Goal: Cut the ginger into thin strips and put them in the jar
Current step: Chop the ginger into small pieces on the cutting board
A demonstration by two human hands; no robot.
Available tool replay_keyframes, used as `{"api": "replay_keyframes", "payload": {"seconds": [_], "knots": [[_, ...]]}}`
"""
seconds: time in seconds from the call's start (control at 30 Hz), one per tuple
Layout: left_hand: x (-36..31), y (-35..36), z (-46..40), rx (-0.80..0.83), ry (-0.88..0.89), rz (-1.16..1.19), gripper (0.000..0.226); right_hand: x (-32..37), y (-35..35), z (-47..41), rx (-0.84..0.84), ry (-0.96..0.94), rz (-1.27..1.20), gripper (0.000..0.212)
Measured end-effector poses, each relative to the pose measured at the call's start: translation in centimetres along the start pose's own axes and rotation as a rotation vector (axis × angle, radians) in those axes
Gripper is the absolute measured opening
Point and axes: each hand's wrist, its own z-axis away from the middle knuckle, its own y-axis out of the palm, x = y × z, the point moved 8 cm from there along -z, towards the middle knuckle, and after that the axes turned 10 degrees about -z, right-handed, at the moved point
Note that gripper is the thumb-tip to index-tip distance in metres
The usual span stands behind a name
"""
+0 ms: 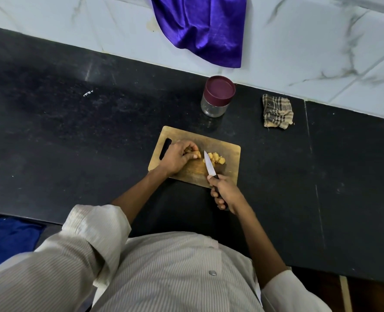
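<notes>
1. Left hand [178, 157]: fingers [189, 147] curled over a knobbly tan piece of uncut ginger [196, 153], pinning it to the board. Only its cut end shows past the fingertips.
2. Right hand [223, 192]: fingers wrapped around the black handle of a small steel-bladed knife [208, 163]. Blade points away from the body, tip just beside the ginger's cut end, between it and the cut pieces.
3. Small heap of pale yellow cut ginger pieces [215, 159] lies just right of the blade. They look chunky rather than strip-like; too small to judge thickness.
4. All of this sits on a rectangular wooden cutting board [229, 149] with a slot handle at its left end, on the black stone desk [73, 131].
5. Clear glass jar with a maroon lid [218, 95] stands upright beyond the board, apart from it, lid on. No ginger visible inside.
6. Handling judgement: ginger is firm, fibrous and light, with a damp cut face that may slip. Best held on the rough skin side, fingertips tucked back from the blade. The cut pieces are small and probably sticky, so best gathered by pinch or scraped with the blade.
7. Other items: folded checked cloth [277, 111] to the right of the jar; purple satin fabric [200, 30] hanging on the white marble wall.
8. Stage judgement: slicing under way; jar to be opened later.
</notes>
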Motion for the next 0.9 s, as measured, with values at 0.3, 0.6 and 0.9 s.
{"api": "replay_keyframes", "payload": {"seconds": [0.3,0.6,0.9], "knots": [[-0.1,-0.2,0.1,-0.008,-0.023,0.007,0.014,2.5,0.5,-0.2,-0.174,-0.303,0.550,0.027],[-0.6,-0.5,0.2,-0.035,0.005,-0.011,0.013,3.1,1.3,0.1,-0.207,-0.322,0.703,0.028],[-0.6,-0.5,0.3,-0.035,0.003,0.007,0.012,3.7,2.3,0.8,-0.278,-0.314,0.831,0.024]]}}
